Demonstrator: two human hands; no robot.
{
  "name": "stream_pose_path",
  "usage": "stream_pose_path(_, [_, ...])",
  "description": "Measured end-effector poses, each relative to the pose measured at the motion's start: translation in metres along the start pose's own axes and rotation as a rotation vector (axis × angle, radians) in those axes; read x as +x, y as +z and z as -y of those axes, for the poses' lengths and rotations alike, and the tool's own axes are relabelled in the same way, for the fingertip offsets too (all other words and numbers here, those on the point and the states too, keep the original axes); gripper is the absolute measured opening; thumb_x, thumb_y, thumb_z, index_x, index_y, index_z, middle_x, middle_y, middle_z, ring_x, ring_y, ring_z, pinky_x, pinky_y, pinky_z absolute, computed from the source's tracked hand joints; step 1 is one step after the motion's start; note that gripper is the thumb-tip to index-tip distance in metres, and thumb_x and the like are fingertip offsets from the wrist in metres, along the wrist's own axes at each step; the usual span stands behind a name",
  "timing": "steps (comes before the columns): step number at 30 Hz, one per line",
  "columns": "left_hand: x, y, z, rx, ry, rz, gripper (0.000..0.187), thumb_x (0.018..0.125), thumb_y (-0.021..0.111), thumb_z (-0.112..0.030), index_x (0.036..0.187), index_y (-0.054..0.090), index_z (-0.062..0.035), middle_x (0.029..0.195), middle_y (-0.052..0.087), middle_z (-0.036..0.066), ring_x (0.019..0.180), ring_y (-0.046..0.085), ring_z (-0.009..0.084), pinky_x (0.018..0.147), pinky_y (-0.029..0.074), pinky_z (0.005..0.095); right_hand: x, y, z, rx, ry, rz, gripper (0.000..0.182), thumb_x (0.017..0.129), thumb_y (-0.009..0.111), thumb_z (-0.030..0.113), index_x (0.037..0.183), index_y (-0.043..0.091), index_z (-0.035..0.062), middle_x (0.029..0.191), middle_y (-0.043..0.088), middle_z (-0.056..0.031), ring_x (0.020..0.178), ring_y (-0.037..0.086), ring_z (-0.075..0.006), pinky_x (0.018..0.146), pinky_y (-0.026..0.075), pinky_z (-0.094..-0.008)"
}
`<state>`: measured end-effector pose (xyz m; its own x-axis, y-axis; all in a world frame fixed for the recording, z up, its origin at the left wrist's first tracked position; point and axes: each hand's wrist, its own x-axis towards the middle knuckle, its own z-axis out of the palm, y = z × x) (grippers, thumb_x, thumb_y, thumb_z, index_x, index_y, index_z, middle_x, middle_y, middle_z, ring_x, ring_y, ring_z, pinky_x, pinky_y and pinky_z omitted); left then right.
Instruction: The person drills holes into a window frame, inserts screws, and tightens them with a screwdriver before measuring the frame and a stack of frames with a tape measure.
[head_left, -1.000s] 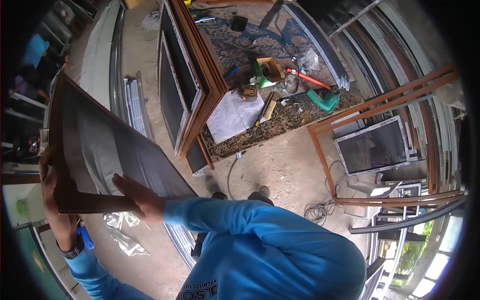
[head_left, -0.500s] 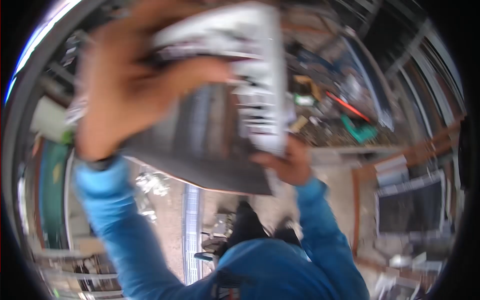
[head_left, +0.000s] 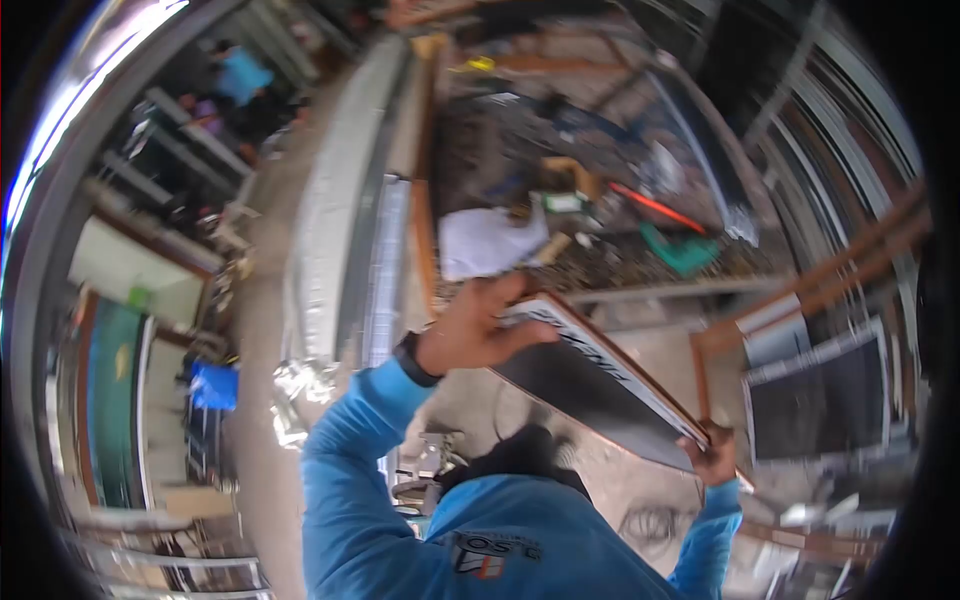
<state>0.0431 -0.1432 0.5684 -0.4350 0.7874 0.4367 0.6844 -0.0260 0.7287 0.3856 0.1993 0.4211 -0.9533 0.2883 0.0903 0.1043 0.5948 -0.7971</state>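
Observation:
Between my two hands is a flat dark-grey panel (head_left: 590, 392) with a thin brown edge and a white strip (head_left: 610, 365) of black lettering along its upper side. It hangs in front of my body, slanting down to the right. My left hand (head_left: 488, 325) is closed on its upper left corner, thumb over the near face and fingers partly hidden. At the lower right end, my right hand (head_left: 712, 455) wraps round the edge. The panel's far face is out of sight.
Ahead stands a cluttered workbench (head_left: 620, 295) with a white cloth or sheet (head_left: 490, 242), a red-orange bar (head_left: 655, 207) and a green piece (head_left: 680, 250). Long wrapped profiles (head_left: 335, 220) lie to its left. A framed dark panel (head_left: 820, 405) leans at right. Coiled wire (head_left: 650, 523) lies on the floor.
The panel has come down and away from my face, swinging to the right and tilting. Both hands have moved lower and keep hold of it. The bench is uncovered to view.

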Motion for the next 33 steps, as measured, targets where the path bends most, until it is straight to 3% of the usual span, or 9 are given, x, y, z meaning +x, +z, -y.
stream_pose_path(3, [0.015,0.022,0.07,-0.078,-0.127,0.274,0.034,0.097,0.082,-0.022,0.121,0.069,-0.0024,0.099,0.075,0.012,0.092,0.072,0.0259,0.082,0.055,0.0357,-0.015,-0.008,-0.015,-0.164,0.164,0.001,0.019,0.083,0.088,0.02,0.092,0.078,0.0062,0.079,0.075,-0.014,0.069,0.074,-0.031,0.062,0.055,-0.0391])
stream_pose_path(7, [0.044,0.048,0.211,-0.257,-0.442,-0.067,0.016,0.103,0.072,-0.015,0.112,0.071,-0.0022,0.109,0.072,0.01,0.096,0.07,0.0207,0.088,0.053,0.0322,-0.034,0.028,-0.067,-0.323,0.306,0.012,0.025,0.084,0.088,0.031,0.094,0.079,0.0108,0.079,0.075,-0.0131,0.071,0.074,-0.0327,0.064,0.056,-0.0419])
stream_pose_path(14, [0.08,0.035,0.463,0.698,-0.602,0.07,0.083,0.083,0.09,-0.039,0.149,0.053,-0.0064,0.153,0.05,0.027,0.137,0.054,0.0466,0.11,0.05,0.0532,-0.046,0.133,-0.214,-0.464,0.533,0.298,0.032,0.097,0.075,0.031,0.125,0.071,0.0153,0.102,0.078,-0.0164,0.093,0.075,-0.0392,0.084,0.06,-0.052])
stream_pose_path(17, [0.086,0.041,0.502,0.643,-0.555,0.166,0.098,0.077,0.093,-0.045,0.154,0.048,-0.0052,0.157,0.042,0.029,0.142,0.047,0.0511,0.115,0.046,0.0538,-0.055,0.182,-0.274,-0.514,0.653,0.382,0.036,0.098,0.073,0.03,0.131,0.067,0.0162,0.106,0.078,-0.016,0.096,0.075,-0.0408,0.087,0.06,-0.0535])
stream_pose_path(19, [0.1,0.037,0.499,0.707,-0.654,0.308,0.101,0.075,0.094,-0.043,0.155,0.045,-0.0035,0.158,0.039,0.031,0.138,0.053,0.0472,0.111,0.051,0.0509,-0.063,0.205,-0.308,-0.53,0.639,0.409,0.038,0.099,0.072,0.026,0.134,0.064,0.0158,0.105,0.078,-0.0154,0.098,0.075,-0.0407,0.087,0.059,-0.0545])
stream_pose_path(23, [0.098,0.002,0.492,0.367,-0.673,-0.087,0.083,0.082,0.09,-0.037,0.149,0.053,-0.0048,0.136,0.064,0.021,0.116,0.07,0.0323,0.093,0.06,0.0421,-0.052,0.234,-0.335,-0.583,0.734,0.493,0.036,0.099,0.07,0.021,0.134,0.064,0.0154,0.103,0.078,-0.0151,0.098,0.076,-0.0381,0.084,0.06,-0.0542])
stream_pose_path(25, [0.096,-0.011,0.419,-0.353,-0.967,-0.43,0.051,0.095,0.076,-0.033,0.138,0.064,-0.0083,0.118,0.072,0.009,0.111,0.07,0.0224,0.088,0.061,0.0408,-0.062,0.254,-0.36,-0.592,0.712,0.463,0.035,0.099,0.07,0.02,0.134,0.064,0.0157,0.103,0.078,-0.0146,0.097,0.076,-0.0377,0.084,0.06,-0.054])
stream_pose_path(29, [0.042,-0.005,0.334,-1.049,-0.995,-0.5,0.058,0.102,0.053,-0.045,0.14,0.059,-0.0024,0.125,0.072,0.016,0.117,0.072,0.0346,0.082,0.064,0.0465,-0.072,0.284,-0.394,-0.601,0.748,0.506,0.036,0.099,0.069,0.019,0.135,0.065,0.0169,0.111,0.077,-0.0177,0.109,0.075,-0.0388,0.093,0.061,-0.0529])
stream_pose_path(33, [-0.042,0.054,0.311,-1.24,-1.327,-0.371,0.074,0.093,0.061,-0.042,0.156,0.045,-0.0071,0.142,0.063,0.021,0.115,0.071,0.0492,0.074,0.067,0.0489,-0.048,0.279,-0.385,-0.739,0.738,0.656,0.029,0.104,0.056,0.019,0.129,0.068,0.0124,0.122,0.075,-0.0175,0.116,0.073,-0.0373,0.098,0.06,-0.0499])
